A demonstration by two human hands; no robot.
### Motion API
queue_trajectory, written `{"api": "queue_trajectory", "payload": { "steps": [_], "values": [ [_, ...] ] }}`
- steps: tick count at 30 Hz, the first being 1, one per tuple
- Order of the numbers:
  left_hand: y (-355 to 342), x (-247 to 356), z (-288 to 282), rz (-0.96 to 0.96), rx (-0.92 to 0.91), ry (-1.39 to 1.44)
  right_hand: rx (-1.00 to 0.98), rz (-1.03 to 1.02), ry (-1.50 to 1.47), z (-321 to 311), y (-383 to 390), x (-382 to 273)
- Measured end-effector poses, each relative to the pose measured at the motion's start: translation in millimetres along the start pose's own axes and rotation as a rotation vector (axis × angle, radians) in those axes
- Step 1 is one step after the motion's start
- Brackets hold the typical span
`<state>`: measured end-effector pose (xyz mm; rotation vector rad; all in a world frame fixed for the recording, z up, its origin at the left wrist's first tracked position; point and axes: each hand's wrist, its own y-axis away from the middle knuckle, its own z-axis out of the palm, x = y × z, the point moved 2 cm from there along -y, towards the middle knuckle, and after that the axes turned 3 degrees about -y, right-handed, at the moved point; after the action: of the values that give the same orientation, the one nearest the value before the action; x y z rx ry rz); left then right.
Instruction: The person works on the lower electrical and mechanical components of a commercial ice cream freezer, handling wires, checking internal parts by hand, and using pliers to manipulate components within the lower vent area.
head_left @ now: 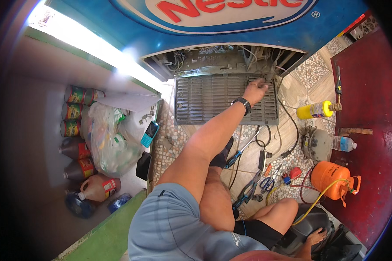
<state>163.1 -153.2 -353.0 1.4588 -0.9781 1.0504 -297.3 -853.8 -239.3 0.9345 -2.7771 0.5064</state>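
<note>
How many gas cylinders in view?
2. The yellow cylinder is right of the slatted grille; the orange cylinder is lower in the picture, near the red panel. More could be hidden behind other gear.

Pebble-patt. flr (311, 71), dk red panel (370, 87) R, bright light (127, 61) L

Hard white glare burns along the upper edge of the shelf (82, 69), flaring against the blue cabinet (117, 26). The shelf's left side sinks into dimness, while the floor (311, 74) looks softly lit and fairly sharp. Straight edges bow toward a dark rim.
</note>
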Motion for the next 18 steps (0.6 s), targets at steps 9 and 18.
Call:
{"api": "queue_trajectory", "payload": {
  "steps": [9, 18],
  "values": [
    [19, 25, -18, -0.053, 0.020, 0.279, 0.005, 0.004, 0.052, 11, -3, -6],
    [19, 9, -47, -0.056, 0.147, 0.056, 0.010, -0.053, 0.040, 13, -4, -8]
  ]
}}
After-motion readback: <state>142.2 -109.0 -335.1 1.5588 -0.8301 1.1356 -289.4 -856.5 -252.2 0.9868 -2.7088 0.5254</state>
